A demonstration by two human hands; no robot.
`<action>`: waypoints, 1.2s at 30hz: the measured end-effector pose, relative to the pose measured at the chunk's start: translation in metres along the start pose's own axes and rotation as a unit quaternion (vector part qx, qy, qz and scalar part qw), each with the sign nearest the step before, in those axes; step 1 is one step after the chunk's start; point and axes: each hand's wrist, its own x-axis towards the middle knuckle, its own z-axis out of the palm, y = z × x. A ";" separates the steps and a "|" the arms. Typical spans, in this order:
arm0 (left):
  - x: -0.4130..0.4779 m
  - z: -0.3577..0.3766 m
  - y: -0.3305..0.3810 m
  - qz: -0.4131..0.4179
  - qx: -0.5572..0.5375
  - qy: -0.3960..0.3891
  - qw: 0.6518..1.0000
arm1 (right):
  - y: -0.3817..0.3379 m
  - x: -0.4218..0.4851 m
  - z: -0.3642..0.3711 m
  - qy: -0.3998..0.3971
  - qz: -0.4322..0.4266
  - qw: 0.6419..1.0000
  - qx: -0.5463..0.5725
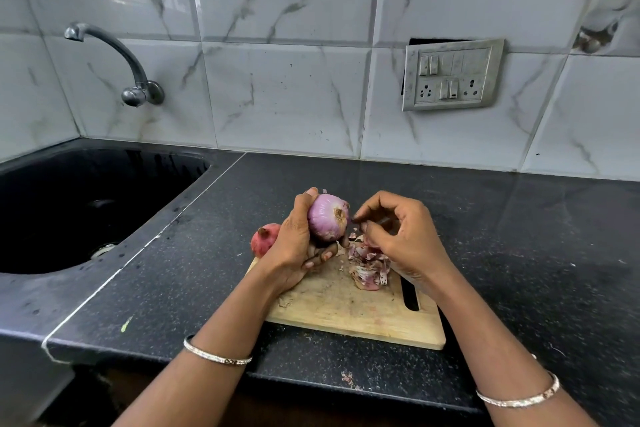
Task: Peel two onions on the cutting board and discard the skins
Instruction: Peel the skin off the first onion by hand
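Observation:
My left hand (294,246) grips a pale purple, mostly peeled onion (327,221) above the far part of a wooden cutting board (346,308). My right hand (398,236) is just right of the onion, its thumb and fingertips pinched at the onion's root end; a tiny dark scrap of skin may sit between them. A heap of pink and white onion skins (369,265) lies on the board under that hand. A second onion (265,239), red and unpeeled, sits at the board's far left corner, partly hidden behind my left hand.
The board lies on a black speckled counter (519,253). A black sink (86,204) with a metal tap (138,87) is at the left. A socket panel (452,74) hangs on the tiled wall. A skin flake (348,378) lies near the counter's front edge.

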 end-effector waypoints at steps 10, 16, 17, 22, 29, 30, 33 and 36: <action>-0.002 -0.004 -0.003 0.043 -0.040 -0.006 0.998 | 0.011 0.002 -0.009 0.151 0.033 0.981 -0.120; -0.017 -0.007 -0.001 0.031 0.029 -0.018 0.999 | 0.014 -0.009 -0.040 0.065 0.157 0.953 -0.250; -0.020 -0.008 -0.002 0.038 0.057 -0.017 0.998 | 0.014 -0.013 -0.044 0.019 0.178 0.944 -0.276; -0.038 -0.014 -0.002 0.124 0.295 -0.033 0.947 | 0.004 -0.038 -0.045 -0.073 0.223 0.906 -0.353; -0.062 -0.011 -0.022 0.209 0.436 0.001 0.875 | -0.014 -0.053 -0.047 -0.118 0.309 0.870 -0.366; -0.063 -0.013 -0.024 0.209 0.439 0.012 0.874 | -0.017 -0.057 -0.049 -0.128 0.319 0.865 -0.365; -0.064 -0.015 -0.029 0.204 0.454 0.037 0.866 | -0.023 -0.069 -0.054 -0.131 0.341 0.860 -0.356; -0.064 -0.015 -0.032 0.195 0.482 0.048 0.853 | -0.029 -0.079 -0.057 -0.114 0.360 0.866 -0.328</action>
